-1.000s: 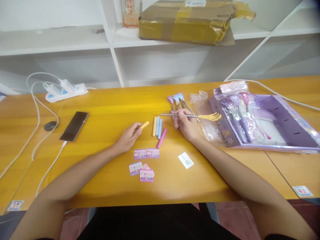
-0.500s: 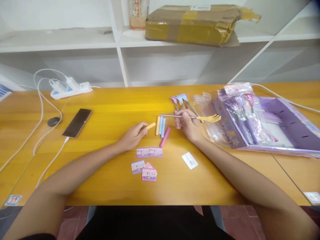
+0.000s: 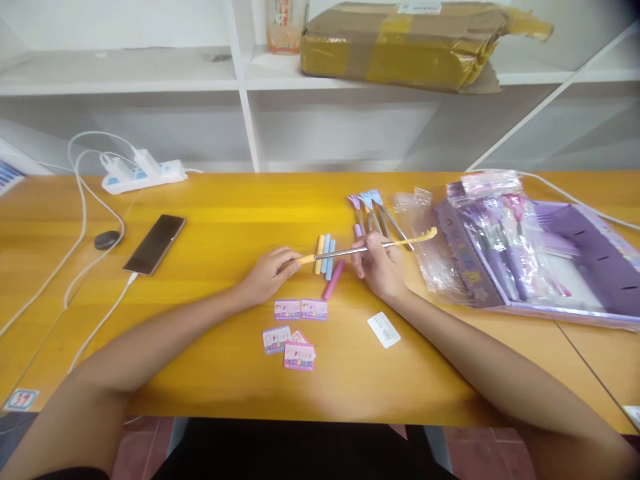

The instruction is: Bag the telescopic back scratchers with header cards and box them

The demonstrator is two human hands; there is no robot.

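My left hand (image 3: 270,273) is closed on a yellow handle (image 3: 306,259), whose end meets the metal rod (image 3: 343,253) of a back scratcher. Closed around that rod near its claw is my right hand (image 3: 381,267). The yellow claw (image 3: 423,235) points right and is seen edge-on. Between my hands on the table lie a loose yellow handle (image 3: 319,255), two blue handles (image 3: 329,259) and a pink handle (image 3: 333,280). Beyond my right hand lie several back scratchers (image 3: 367,198) with purple and blue claws, beside a purple handle (image 3: 357,231).
Small printed cards (image 3: 299,356) and a white barcode card (image 3: 384,329) lie nearer me. At right, a purple box (image 3: 590,308) bears bagged back scratchers, beside clear plastic bags (image 3: 435,267). A phone (image 3: 155,244), cables and a power strip (image 3: 145,177) are at left. Shelves hold a taped carton (image 3: 400,50).
The yellow handle and the rod's end, apart before, now meet between my hands. The back scratcher has turned so its claw shows edge-on. The view has shifted slightly.
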